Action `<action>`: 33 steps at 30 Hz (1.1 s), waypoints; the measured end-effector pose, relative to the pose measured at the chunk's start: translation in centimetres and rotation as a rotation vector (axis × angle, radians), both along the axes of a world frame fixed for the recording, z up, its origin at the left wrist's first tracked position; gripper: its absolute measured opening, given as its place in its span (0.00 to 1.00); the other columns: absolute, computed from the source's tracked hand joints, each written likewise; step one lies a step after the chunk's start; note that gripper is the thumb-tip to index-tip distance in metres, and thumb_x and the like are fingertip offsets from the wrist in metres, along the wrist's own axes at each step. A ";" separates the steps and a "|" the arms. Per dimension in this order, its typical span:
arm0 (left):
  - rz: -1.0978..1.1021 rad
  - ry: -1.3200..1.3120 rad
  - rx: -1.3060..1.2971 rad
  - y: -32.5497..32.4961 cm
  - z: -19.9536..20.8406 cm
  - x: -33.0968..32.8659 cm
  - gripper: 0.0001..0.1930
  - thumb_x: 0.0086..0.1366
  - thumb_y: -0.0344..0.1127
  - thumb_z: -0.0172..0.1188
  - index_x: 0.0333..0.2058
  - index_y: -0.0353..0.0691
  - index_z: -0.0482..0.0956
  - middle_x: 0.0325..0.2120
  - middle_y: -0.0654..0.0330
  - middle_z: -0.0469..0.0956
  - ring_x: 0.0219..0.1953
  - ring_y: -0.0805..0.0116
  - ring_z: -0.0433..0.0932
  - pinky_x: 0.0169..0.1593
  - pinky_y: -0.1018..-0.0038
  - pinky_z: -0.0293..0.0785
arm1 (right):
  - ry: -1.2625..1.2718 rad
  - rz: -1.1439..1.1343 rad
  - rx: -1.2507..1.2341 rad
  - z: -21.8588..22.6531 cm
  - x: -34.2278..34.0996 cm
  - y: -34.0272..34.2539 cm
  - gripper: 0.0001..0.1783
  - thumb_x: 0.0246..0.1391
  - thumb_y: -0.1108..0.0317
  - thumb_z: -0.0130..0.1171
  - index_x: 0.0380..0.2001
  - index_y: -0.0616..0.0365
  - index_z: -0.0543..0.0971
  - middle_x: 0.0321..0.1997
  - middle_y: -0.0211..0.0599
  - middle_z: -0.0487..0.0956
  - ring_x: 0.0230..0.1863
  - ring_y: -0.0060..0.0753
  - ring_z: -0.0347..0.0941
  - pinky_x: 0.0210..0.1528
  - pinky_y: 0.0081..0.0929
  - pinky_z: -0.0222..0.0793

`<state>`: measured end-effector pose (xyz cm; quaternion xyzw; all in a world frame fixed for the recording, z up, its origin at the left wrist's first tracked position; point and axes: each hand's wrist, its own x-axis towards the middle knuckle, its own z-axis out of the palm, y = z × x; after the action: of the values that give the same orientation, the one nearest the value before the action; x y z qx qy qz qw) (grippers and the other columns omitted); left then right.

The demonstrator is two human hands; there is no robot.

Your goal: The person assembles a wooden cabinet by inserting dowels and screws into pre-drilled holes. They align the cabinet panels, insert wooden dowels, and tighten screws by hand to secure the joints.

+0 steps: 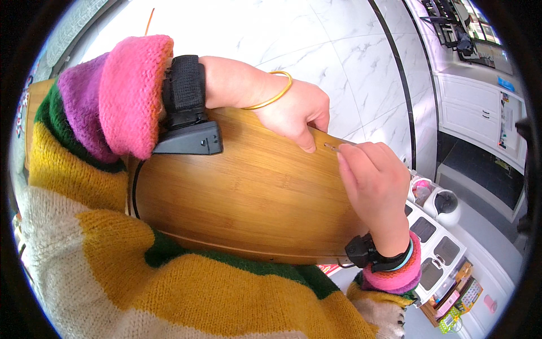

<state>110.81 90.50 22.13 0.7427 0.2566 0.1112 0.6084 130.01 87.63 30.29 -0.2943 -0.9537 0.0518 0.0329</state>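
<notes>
At centre-right, your right hand [377, 175] pinches a thin piece [331, 147] that might slip if your left hand [296, 116], gripping the board [243, 186], loosens.

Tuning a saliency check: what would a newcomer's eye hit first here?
Probably the striped sweater first, its mustard, cream, green, purple and pink bands filling the left and bottom. Next, the wooden board across the middle, then the gold bangle above the left hand at the board's far edge. Right of that, the right hand's fingers seem to pinch a slim thing, too small to identify.
</notes>
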 end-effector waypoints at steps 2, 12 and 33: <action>0.002 -0.004 -0.009 0.0 0.0 0.0 0.15 0.51 0.32 0.57 0.37 0.30 0.76 0.24 0.49 0.78 0.24 0.65 0.74 0.31 0.73 0.70 | -0.060 0.018 -0.004 0.3 -0.1 0.2 0.06 0.39 0.74 0.60 0.25 0.56 0.76 0.21 0.32 0.71 0.23 0.35 0.68 0.23 0.28 0.64; -0.005 0.014 0.020 0.2 -0.1 0.2 0.14 0.51 0.33 0.57 0.36 0.29 0.77 0.24 0.50 0.78 0.23 0.63 0.75 0.29 0.72 0.69 | -0.081 0.157 0.056 0.5 0.0 1.2 0.08 0.31 0.71 0.54 0.22 0.55 0.71 0.19 0.29 0.64 0.22 0.28 0.65 0.19 0.24 0.63; -0.001 0.005 0.019 0.3 0.0 0.3 0.14 0.51 0.34 0.58 0.33 0.29 0.76 0.21 0.51 0.77 0.22 0.65 0.73 0.28 0.72 0.68 | -0.099 0.284 0.019 0.7 0.3 2.2 0.10 0.32 0.72 0.54 0.25 0.57 0.72 0.21 0.29 0.66 0.24 0.28 0.66 0.21 0.24 0.65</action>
<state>111.10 90.82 22.12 0.7490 0.2569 0.1114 0.6005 130.31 89.84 31.00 -0.1582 -0.9867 0.0324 -0.0191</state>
